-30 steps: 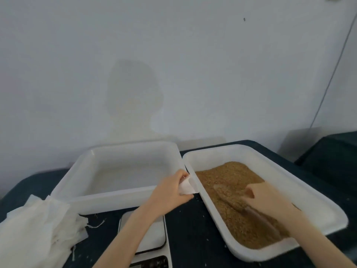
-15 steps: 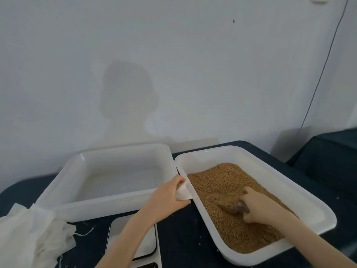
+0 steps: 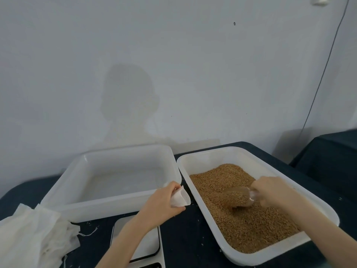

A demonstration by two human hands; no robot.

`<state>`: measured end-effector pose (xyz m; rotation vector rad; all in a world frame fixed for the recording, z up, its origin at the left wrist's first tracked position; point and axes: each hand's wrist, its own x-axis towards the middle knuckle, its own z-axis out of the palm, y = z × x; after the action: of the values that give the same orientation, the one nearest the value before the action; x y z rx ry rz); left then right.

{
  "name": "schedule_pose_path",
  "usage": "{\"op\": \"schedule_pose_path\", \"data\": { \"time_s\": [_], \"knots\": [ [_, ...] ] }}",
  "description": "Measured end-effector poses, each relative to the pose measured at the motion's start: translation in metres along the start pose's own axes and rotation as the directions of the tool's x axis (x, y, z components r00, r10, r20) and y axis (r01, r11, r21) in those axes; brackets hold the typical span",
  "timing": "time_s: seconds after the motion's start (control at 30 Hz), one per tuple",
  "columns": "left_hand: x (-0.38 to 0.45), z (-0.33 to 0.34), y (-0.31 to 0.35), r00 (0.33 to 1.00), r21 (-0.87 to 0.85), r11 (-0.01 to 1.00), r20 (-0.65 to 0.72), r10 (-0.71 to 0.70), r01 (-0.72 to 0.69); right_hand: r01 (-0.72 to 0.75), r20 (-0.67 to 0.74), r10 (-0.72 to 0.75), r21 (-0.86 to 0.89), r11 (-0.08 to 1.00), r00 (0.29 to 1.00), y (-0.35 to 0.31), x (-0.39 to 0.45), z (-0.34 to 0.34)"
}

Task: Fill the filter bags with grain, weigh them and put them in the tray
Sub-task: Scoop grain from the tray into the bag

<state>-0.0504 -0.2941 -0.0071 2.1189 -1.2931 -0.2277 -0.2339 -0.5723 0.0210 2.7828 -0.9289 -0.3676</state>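
- Over the grain tray (image 3: 316, 207), at about 3 o'clock from the table's middle, the right hand (image 3: 274, 191) is curled round the handle of a clear scoop (image 3: 238, 197) heaped with grain (image 3: 243, 229). The heap stands above the scoop's edge, so I judge a tilt or a quick swing toward the bag would shed kernels onto the dark table (image 3: 185, 235).
- Just outside the grain tray's left rim, toward 9 o'clock of the scoop, the left hand (image 3: 164, 202) pinches one filter bag (image 3: 179, 198). Its mouth looks only partly open and narrower than the scoop, so a pour could spill past it or fold the soft cloth shut.
- Between scoop and bag stands the tray's rim; the scoop's lip catching it in crossing would likely jolt grain out.
- Relative to the fingers, the bag juts out of the left hand toward 3 o'clock, its near end hidden under fingers and thumb, its mouth free and touching neither tray as far as I can tell.
- Spare bags (image 3: 32, 236) lie heaped at 8 o'clock; the scale (image 3: 146, 246) sits at 6 o'clock under the left forearm; the empty tray (image 3: 108, 206) waits at 10 o'clock.
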Motion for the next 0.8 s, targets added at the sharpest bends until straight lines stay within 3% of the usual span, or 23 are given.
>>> {"op": "schedule_pose_path", "data": {
  "time_s": [0.1, 0.4, 0.5, 0.67, 0.8],
  "knots": [
    [-0.002, -0.001, -0.003, 1.000, 0.000, 1.000, 0.003, -0.013, 0.013, -0.042, -0.001, 0.042, 0.070, 0.997, 0.999, 0.009, -0.001, 0.000],
    [-0.001, -0.002, 0.000, 1.000, 0.007, 1.000, 0.011, -0.002, 0.001, -0.031, -0.146, 0.003, -0.190, 0.981, 0.989, 0.001, -0.004, -0.016],
    [-0.001, -0.002, 0.002, 1.000, -0.001, 1.000, 0.010, 0.004, -0.004, -0.017, -0.184, -0.004, -0.112, 0.994, 0.983, 0.003, -0.003, -0.018],
    [-0.004, -0.002, -0.003, 1.000, -0.001, 1.000, -0.001, -0.014, 0.014, -0.025, -0.025, 0.030, 0.166, 0.986, 0.999, 0.011, 0.002, -0.003],
    [-0.006, -0.004, -0.008, 1.000, 0.006, 1.000, -0.002, -0.028, 0.028, -0.053, -0.073, 0.069, 0.210, 0.976, 0.995, 0.025, -0.002, -0.003]
  ]
}}
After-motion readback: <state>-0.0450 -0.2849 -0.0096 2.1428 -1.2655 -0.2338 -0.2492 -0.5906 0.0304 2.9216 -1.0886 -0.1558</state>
